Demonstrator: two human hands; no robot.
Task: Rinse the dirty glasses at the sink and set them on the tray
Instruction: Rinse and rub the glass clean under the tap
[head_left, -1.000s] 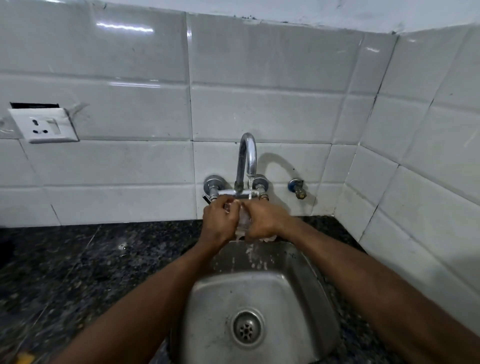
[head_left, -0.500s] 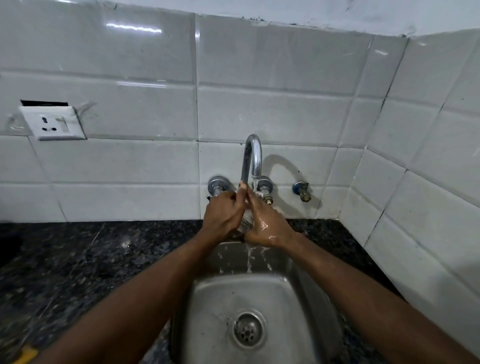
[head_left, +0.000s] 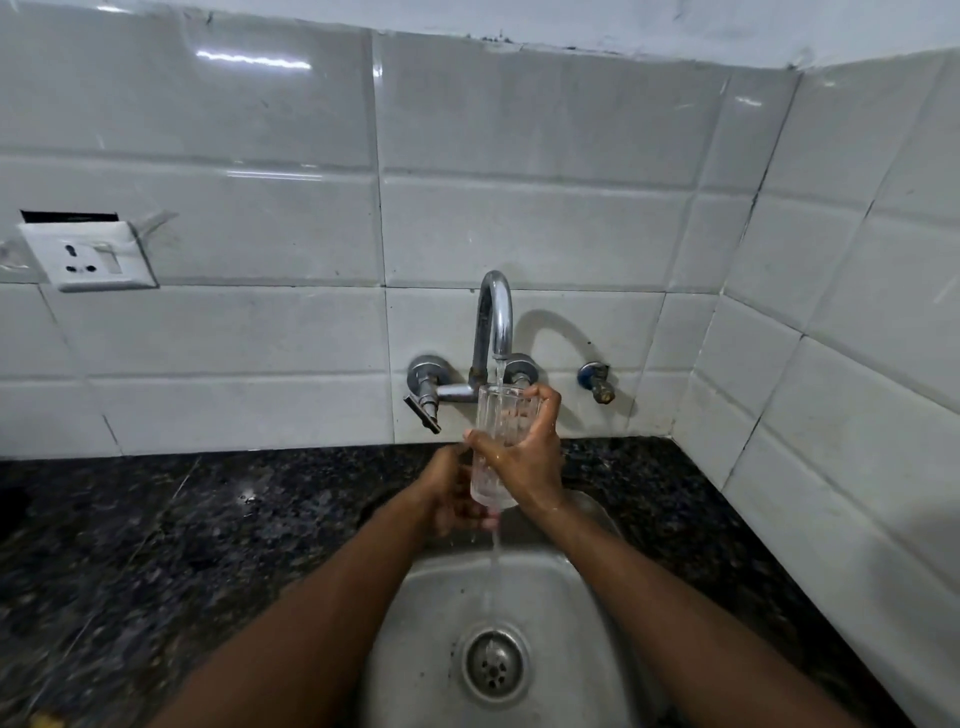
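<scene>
Head view, upright glass (head_left: 500, 447) under tap water (head_left: 498, 371) (right hand (head_left: 532, 465) grip)

The sink (head_left: 524, 587) sits in the countertop (head_left: 208, 519) in front of you, with the drain (head_left: 493, 662) in its floor. Behind it, the tap (head_left: 496, 312) comes out of the tiled wall (head_left: 519, 130). Your right hand (head_left: 530, 467) holds the glass (head_left: 498, 415) upright under the spout. Your left hand (head_left: 447, 493) is just beside its base, on the left. A socket (head_left: 91, 257) is on the wall far left, and a small valve (head_left: 597, 382) is right of the tap.
</scene>
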